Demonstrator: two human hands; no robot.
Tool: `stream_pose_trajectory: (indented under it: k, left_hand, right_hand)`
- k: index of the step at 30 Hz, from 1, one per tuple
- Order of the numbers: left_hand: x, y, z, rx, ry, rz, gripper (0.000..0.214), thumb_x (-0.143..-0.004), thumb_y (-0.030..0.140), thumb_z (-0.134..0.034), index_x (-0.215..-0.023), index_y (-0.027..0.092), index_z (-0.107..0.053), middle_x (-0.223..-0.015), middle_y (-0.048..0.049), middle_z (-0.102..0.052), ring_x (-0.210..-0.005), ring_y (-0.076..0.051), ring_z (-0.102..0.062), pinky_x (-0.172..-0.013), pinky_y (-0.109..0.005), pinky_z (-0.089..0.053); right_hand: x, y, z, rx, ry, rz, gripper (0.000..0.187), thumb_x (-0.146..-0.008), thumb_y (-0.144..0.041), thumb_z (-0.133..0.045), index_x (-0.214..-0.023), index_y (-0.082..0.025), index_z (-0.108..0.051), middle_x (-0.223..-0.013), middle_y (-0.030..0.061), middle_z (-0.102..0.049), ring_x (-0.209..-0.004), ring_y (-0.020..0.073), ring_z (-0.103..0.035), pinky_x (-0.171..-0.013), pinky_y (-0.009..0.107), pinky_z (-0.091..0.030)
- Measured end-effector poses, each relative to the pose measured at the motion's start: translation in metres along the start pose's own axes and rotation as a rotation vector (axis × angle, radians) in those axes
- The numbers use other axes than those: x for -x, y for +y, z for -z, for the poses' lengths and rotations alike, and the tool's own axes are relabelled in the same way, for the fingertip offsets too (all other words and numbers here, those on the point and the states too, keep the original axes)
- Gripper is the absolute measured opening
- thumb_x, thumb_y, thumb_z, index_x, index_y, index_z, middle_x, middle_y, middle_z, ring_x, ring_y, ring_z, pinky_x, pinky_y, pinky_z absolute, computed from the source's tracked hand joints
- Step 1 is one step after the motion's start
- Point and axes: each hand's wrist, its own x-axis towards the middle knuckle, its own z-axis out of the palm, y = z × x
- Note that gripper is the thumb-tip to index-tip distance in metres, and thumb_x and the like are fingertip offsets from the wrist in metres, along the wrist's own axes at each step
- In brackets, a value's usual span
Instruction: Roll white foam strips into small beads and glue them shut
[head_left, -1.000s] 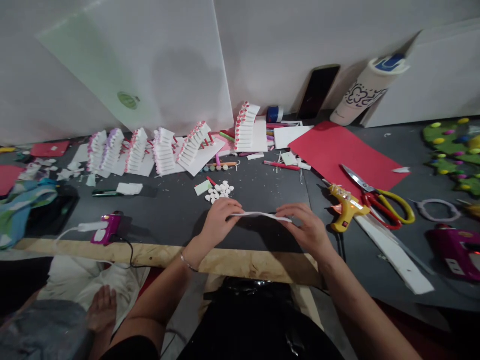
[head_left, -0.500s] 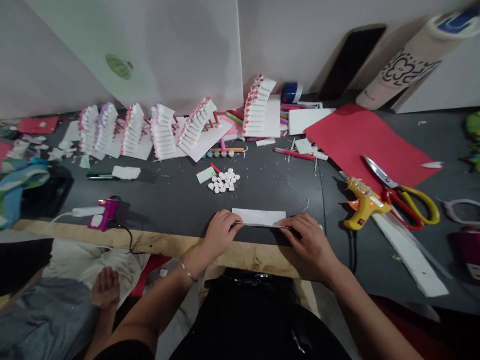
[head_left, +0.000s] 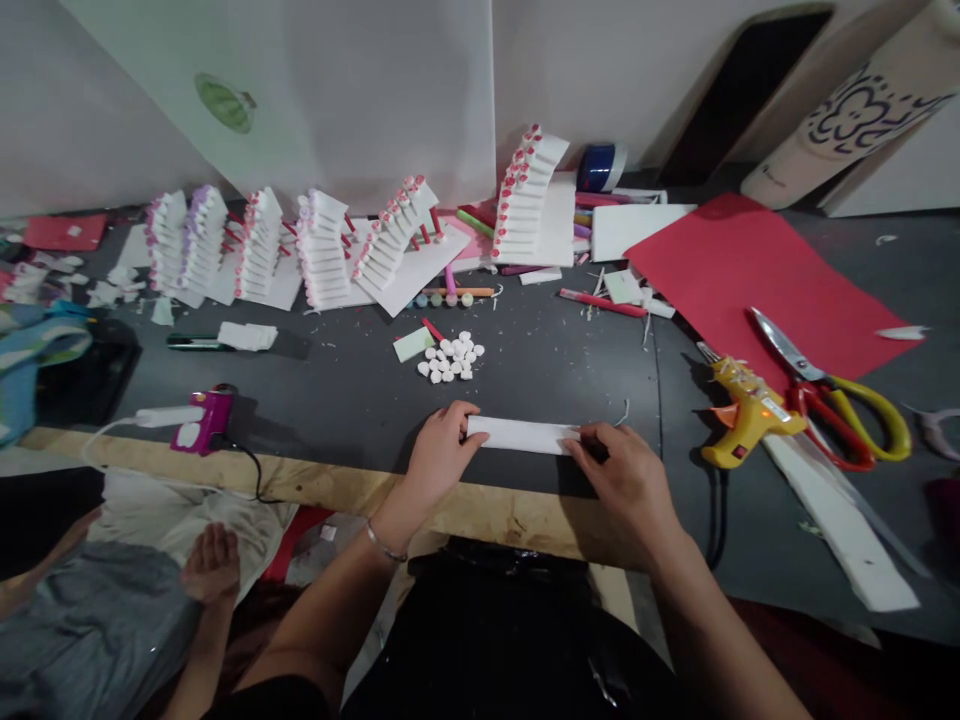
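A white strip [head_left: 522,436], which looks like paper or thin foam, lies crosswise near the front edge of the dark table. My left hand [head_left: 444,446] pinches its left end between thumb and fingers. At the right end, my right hand [head_left: 619,462] grips it the same way, with the thumb underneath. Just beyond the strip sits a small heap of white pellets [head_left: 450,358], beside a pale green card [head_left: 413,345]. Off to the right of my right hand rests a yellow glue gun [head_left: 750,410].
Scissors with red and yellow handles [head_left: 832,395] lie by a red sheet [head_left: 780,280]. Along the wall stand several white ribbed pieces with coloured tips [head_left: 259,245]. A purple plug box [head_left: 202,420] is at left, near another person's hand [head_left: 212,563]. A bottle [head_left: 847,120] leans back right.
The strip's front edge has been rolled or folded, so it looks narrower and thicker between my hands. The view has shifted slightly; both hands still hold the ends.
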Motion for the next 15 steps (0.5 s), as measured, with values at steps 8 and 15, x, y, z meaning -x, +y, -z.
stream_pose_trajectory:
  k: [8, 15]
  left_hand:
    - [-0.0028, 0.0062, 0.0023, -0.065, -0.066, 0.093, 0.027, -0.082, 0.017, -0.071, -0.106, 0.02, -0.06, -0.069, 0.0037, -0.054, -0.072, -0.017, -0.058, -0.066, -0.028, -0.042]
    - [-0.0015, 0.0009, -0.0033, -0.081, -0.01, 0.069, 0.034, -0.08, 0.018, -0.072, -0.11, 0.019, -0.058, -0.068, 0.0035, -0.054, -0.075, -0.018, -0.058, -0.068, -0.029, -0.045]
  right_hand:
    - [-0.0012, -0.0018, -0.0003, 0.006, -0.007, -0.047, 0.049, -0.092, -0.062, -0.042, -0.077, -0.021, -0.064, -0.072, 0.0084, -0.067, -0.07, 0.0229, -0.058, -0.064, 0.033, -0.041]
    - [0.0, -0.0021, -0.0037, 0.017, -0.017, -0.056, 0.043, -0.093, -0.057, -0.043, -0.094, -0.02, -0.064, -0.071, 0.0064, -0.065, -0.071, 0.0236, -0.056, -0.066, 0.035, -0.041]
